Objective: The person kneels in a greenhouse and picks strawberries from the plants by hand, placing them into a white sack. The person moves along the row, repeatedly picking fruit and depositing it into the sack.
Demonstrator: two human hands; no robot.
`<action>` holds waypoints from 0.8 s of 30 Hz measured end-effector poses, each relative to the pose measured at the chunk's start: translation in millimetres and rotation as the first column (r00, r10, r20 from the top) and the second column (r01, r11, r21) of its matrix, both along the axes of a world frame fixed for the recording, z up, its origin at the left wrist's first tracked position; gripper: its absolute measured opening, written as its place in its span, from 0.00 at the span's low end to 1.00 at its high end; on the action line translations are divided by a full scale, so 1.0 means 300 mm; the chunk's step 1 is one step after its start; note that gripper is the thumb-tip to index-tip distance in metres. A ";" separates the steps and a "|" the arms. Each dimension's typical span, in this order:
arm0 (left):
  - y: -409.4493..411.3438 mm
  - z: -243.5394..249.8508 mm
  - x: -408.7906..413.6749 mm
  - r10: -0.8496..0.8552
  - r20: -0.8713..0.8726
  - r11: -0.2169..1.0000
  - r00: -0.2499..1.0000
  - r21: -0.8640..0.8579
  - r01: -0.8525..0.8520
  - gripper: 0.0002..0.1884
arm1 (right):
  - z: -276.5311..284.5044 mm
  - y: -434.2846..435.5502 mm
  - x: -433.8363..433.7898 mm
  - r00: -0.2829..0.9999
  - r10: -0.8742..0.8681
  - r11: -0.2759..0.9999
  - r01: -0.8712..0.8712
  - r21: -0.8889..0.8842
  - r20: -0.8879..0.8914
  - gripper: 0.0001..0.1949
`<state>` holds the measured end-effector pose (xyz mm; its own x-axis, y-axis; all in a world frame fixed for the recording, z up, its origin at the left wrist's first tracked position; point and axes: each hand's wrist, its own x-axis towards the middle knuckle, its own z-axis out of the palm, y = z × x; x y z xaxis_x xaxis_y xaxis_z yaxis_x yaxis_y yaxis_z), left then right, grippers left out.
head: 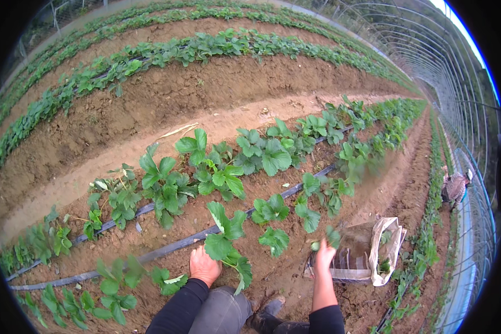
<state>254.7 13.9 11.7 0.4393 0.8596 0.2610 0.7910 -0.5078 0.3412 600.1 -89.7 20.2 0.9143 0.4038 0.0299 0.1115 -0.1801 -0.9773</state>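
My left hand is low in the row, beside the stems of a strawberry plant; its fingertips are hidden, so its hold cannot be told. To the right, my right hand is closed around a small bunch of green strawberry leaves. Just beyond that hand, a white woven sack lies on the soil with its mouth spread, and some green leaves show inside it.
Black drip irrigation tapes run along the bed between strawberry plants. More planted rows curve behind a bare furrow. A person bends near the metal hoop frame at far right. My boots stand in the furrow.
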 end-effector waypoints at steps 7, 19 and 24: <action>-0.002 0.016 0.002 -0.007 0.011 1.000 1.000 0.021 0.006 0.10 | 0.100 0.144 -0.163 0.423 0.665 0.746 -0.360 -0.560 0.615 0.17; 0.005 0.014 0.008 -0.008 0.009 1.000 1.000 0.002 0.008 0.10 | 0.182 0.417 -0.089 0.401 0.905 0.217 -0.153 -0.964 0.140 0.14; 0.004 0.027 0.010 -0.016 0.031 0.999 0.999 0.031 0.015 0.10 | 0.212 0.242 -0.004 0.532 0.816 0.449 -0.334 -0.829 0.227 0.17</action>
